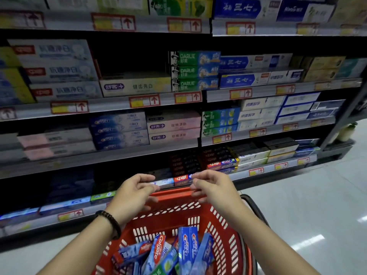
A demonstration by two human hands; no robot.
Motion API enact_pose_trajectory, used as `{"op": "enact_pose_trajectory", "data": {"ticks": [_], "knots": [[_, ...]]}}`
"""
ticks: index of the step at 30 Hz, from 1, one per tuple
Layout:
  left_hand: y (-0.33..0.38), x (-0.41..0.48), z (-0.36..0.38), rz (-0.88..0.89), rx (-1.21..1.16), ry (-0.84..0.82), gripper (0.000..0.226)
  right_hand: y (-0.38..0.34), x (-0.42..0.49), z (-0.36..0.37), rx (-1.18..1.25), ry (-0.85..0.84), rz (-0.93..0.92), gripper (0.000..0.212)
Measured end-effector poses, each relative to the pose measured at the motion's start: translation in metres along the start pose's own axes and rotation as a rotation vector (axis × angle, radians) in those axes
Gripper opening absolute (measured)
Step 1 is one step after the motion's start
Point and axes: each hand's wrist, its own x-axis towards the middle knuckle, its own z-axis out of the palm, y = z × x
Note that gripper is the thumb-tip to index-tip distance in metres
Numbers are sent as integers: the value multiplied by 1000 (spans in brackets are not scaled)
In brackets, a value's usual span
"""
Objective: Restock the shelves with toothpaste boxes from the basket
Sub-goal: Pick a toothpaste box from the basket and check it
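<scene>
Holds toothpaste box level above basket, ends pinched by left hand and right hand, before shelves; may drop it through a slack fingertip grip at either end.

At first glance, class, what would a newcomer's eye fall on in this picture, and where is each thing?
The red basket at the bottom centre stands out, with blue and green boxes heaped inside. Just above it, the left hand and right hand flank a red box at a low shelf; whether the fingers grip it is unclear. Behind, shelves of stacked toothpaste fill the view.
</scene>
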Motion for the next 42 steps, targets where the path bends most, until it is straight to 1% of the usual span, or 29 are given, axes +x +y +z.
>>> {"op": "enact_pose_trajectory", "data": {"ticks": [3, 5, 9, 12, 17, 21, 28, 35, 39, 40, 42], "knots": [[-2, -10, -3, -36, -57, -28, 18, 2, -1, 9, -35, -32, 25, 9], [-2, -16, -6, -18, -87, -49, 18, 4, -2, 15, -68, -60, 28, 10], [-9, -17, -14, 31, 33, -7, 17, 5, -5, 23, -82, -92, 52, 11], [-14, -15, -16, 18, 90, 7, 17, 5, -6, 25, -95, -109, 65, 12], [-19, -13, -19, 43, 203, -2, 14, 5, -6, 30, -112, -130, 71, 11], [-25, -13, -21, 57, 326, -39, 11, 10, -6, 35, -118, -150, 77, 10], [-28, -10, -25, 79, 339, -41, 10, 11, -6, 41, -150, -167, 74, 9], [-34, -11, -23, 116, 446, -64, 8, 13, -7, 45, -215, -192, 70, 9], [-46, -8, -17, 108, 543, -126, 5, 15, -7, 44, -268, -217, 57, 11], [-47, -6, -16, 91, 599, -160, 5, 15, -7, 44, -287, -219, 49, 10], [-45, 0, -12, 42, 737, -247, 11, 17, -7, 45, -320, -227, 32, 9]]}}
